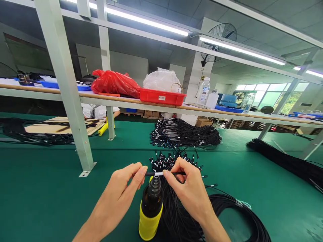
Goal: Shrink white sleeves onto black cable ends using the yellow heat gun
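A thin black cable with a white sleeve is stretched level between my two hands. My left hand pinches its black end on the left. On the right, my right hand grips the cable at the edge of the white sleeve. Just beneath the sleeve stands the metal nozzle of an upright yellow and black heat tool. Behind and below my right hand lies a bundle of black cables, their ends marked with white.
A large cable bundle lies farther back on the green table. Coiled cables are at the right front. A metal post rises at the left, holding a shelf with a red tray. A person's arm shows behind.
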Available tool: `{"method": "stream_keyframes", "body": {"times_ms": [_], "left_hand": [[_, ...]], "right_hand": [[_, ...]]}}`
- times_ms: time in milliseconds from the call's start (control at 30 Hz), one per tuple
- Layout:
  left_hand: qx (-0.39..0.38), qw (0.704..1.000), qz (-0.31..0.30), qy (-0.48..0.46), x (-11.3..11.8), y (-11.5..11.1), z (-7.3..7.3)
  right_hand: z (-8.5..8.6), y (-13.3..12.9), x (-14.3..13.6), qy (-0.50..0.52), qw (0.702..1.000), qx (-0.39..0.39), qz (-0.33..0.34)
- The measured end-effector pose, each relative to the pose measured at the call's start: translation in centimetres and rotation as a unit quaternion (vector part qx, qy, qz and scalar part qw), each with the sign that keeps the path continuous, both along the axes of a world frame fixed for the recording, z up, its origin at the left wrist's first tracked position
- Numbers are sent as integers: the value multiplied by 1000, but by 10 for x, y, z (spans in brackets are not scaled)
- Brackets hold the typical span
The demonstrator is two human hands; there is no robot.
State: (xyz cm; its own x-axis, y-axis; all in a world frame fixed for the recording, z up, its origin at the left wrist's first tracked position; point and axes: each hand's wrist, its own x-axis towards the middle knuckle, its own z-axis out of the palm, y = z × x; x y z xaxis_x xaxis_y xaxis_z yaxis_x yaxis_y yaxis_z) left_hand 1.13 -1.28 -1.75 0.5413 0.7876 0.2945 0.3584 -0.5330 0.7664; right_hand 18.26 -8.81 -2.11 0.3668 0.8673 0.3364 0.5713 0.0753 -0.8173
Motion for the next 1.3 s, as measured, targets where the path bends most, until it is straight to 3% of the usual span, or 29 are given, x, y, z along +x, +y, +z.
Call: {"method": "stream_keyframes", "body": {"times_ms": [1033,1300], "left_hand": [[-8,999,5,40,-4,10,-8],[8,999,12,37,-7,10,-5]], "right_hand": [[-7,8,-1,-14,1000,-5,-20],[-5,-2,7,-29,998,-1,52]]}}
